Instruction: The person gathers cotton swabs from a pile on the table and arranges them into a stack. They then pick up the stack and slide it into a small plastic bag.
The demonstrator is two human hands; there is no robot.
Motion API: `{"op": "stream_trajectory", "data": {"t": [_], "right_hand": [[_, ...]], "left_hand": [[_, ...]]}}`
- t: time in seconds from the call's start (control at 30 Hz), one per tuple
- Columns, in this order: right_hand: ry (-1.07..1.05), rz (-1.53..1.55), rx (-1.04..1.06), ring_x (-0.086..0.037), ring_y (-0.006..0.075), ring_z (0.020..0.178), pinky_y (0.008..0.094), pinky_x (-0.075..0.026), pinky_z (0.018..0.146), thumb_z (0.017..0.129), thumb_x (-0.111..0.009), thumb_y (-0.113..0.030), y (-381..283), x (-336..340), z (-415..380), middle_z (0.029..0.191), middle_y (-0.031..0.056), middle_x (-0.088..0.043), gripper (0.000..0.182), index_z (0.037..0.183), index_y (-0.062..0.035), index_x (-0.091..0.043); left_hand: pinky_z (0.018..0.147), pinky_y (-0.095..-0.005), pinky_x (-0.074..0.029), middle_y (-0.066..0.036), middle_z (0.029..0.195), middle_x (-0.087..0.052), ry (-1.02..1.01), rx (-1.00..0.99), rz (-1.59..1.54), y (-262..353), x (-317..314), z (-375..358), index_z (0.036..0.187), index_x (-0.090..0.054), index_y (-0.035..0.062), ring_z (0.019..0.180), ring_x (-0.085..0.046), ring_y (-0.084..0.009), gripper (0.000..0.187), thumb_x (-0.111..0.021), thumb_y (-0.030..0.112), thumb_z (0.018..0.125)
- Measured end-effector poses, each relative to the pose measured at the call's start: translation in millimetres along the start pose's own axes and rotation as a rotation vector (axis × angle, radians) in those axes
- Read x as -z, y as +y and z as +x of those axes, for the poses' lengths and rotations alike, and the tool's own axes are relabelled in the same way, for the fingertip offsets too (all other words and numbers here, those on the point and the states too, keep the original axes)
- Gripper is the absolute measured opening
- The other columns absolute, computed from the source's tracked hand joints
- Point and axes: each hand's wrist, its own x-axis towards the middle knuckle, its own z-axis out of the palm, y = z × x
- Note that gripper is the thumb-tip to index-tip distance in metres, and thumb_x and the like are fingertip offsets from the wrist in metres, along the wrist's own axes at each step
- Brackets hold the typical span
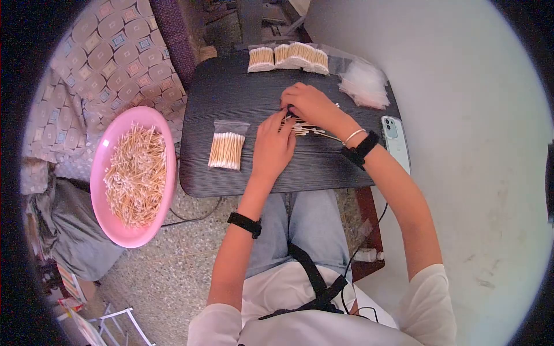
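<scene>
My left hand and my right hand meet near the middle of the dark table, fingers bent together over a small dark object that is mostly covered. Loose cotton swabs lie beneath and beside my fingers. What each hand grips, if anything, is hidden. Left of my left hand lies a clear bag filled with cotton swabs. Several filled bags of swabs are lined up at the table's far edge.
A pink tub heaped with loose swabs stands left of the table. Empty clear bags lie at the far right corner, with a phone at the right edge. A pale wall rises on the right.
</scene>
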Motion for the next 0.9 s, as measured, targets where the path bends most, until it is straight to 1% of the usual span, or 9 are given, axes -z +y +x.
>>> {"op": "stream_trajectory", "data": {"t": [0.07,0.17,0.27,0.37,0.47,0.57,0.67,0.77,0.9], "right_hand": [[-0.134,-0.08,-0.019,-0.058,0.0243,0.103,0.0394,-0.048,0.088,0.085,-0.059,-0.015,0.1,12.5,6.6,0.101,0.0023,-0.064,0.013,0.095,-0.0119,-0.066],[-0.034,-0.245,0.005,-0.057,0.025,0.097,0.0398,-0.048,0.083,0.082,-0.063,-0.011,4.5,13.1,2.8,0.092,0.0027,-0.061,0.003,0.085,-0.011,-0.062],[-0.056,-0.26,-0.217,-0.057,0.0258,0.096,0.0406,-0.048,0.083,0.085,-0.061,-0.014,20.5,13.7,-6.3,0.09,0.0032,-0.061,0.004,0.085,-0.0096,-0.061],[-0.25,-0.222,-0.365,-0.059,0.0265,0.107,0.0418,-0.052,0.087,0.088,-0.058,-0.019,27.4,24.7,-18.9,0.105,0.006,-0.063,0.016,0.091,-0.0052,-0.065],[-0.177,-0.084,-0.274,-0.055,0.0339,0.117,0.0439,-0.047,0.097,0.094,-0.055,-0.023,27.0,32.7,-38.5,0.125,0.0156,-0.058,0.028,0.109,-0.0018,-0.064],[-0.175,0.09,-0.29,-0.044,0.0417,0.13,0.0464,-0.038,0.108,0.098,-0.052,-0.028,17.8,23.2,-60.6,0.142,0.0245,-0.044,0.043,0.132,-0.0018,-0.053],[-0.262,0.16,-0.422,-0.034,0.045,0.138,0.0472,-0.029,0.115,0.1,-0.051,-0.03,-2.8,28.2,-74.3,0.149,0.0291,-0.033,0.053,0.143,-0.0011,-0.041],[-0.248,0.238,-0.485,-0.024,0.0378,0.145,0.0427,-0.024,0.118,0.1,-0.05,-0.025,-9.5,22.7,-80.9,0.156,0.0215,-0.026,0.052,0.147,-0.0047,-0.037],[-0.113,0.157,-0.404,-0.037,0.0367,0.137,0.043,-0.036,0.112,0.093,-0.056,-0.008,-8.6,14.2,-90.8,0.151,0.0201,-0.035,0.052,0.143,-0.0039,-0.041]], "left_hand": [[0.1,-0.0446,-0.041,-0.016,0.128,-0.056,0.0,-0.01,-0.001,0.1,1.3,-0.3,0.115,-0.062,0.0022,0.119,-0.053,-0.0327,0.033,-0.062,0.008,0.083],[0.1,-0.0447,-0.041,-0.015,0.125,-0.058,0.008,-0.021,-0.021,-0.5,1.6,-0.4,0.112,-0.064,0.0016,0.119,-0.053,-0.0319,0.03,-0.061,0.008,0.083],[0.1,-0.0445,-0.041,-0.014,0.125,-0.06,0.014,-0.03,-0.023,-2.2,0.4,-1.0,0.113,-0.064,0.0041,0.118,-0.054,-0.0322,0.028,-0.061,0.009,0.085],[0.1,-0.0443,-0.041,-0.013,0.124,-0.061,-0.008,-0.028,-0.027,-2.0,2.3,-0.5,0.113,-0.063,0.0053,0.118,-0.054,-0.0324,0.028,-0.061,0.01,0.086],[0.101,-0.0442,-0.041,-0.013,0.123,-0.061,-0.025,-0.002,-0.07,-2.2,2.4,0.3,0.112,-0.062,0.0039,0.118,-0.055,-0.0322,0.028,-0.061,0.009,0.085],[0.105,-0.0437,-0.039,-0.014,0.126,-0.061,-0.041,0.03,-0.111,-0.4,2.8,0.2,0.114,-0.063,0.0046,0.12,-0.054,-0.0327,0.03,-0.062,0.013,0.086],[0.111,-0.0444,-0.035,-0.014,0.132,-0.058,-0.053,0.022,-0.115,1.3,1.8,-0.5,0.12,-0.061,0.0061,0.125,-0.051,-0.0327,0.037,-0.065,0.018,0.086],[0.116,-0.0465,-0.028,-0.014,0.139,-0.053,-0.109,-0.03,-0.059,1.0,1.1,-0.2,0.13,-0.056,0.0086,0.131,-0.046,-0.0307,0.048,-0.066,0.026,0.086],[0.118,-0.0501,-0.02,-0.011,0.145,-0.047,-0.177,-0.052,0.157,4.9,3.7,-1.7,0.14,-0.049,0.0124,0.137,-0.04,-0.0274,0.057,-0.062,0.034,0.089]]}}
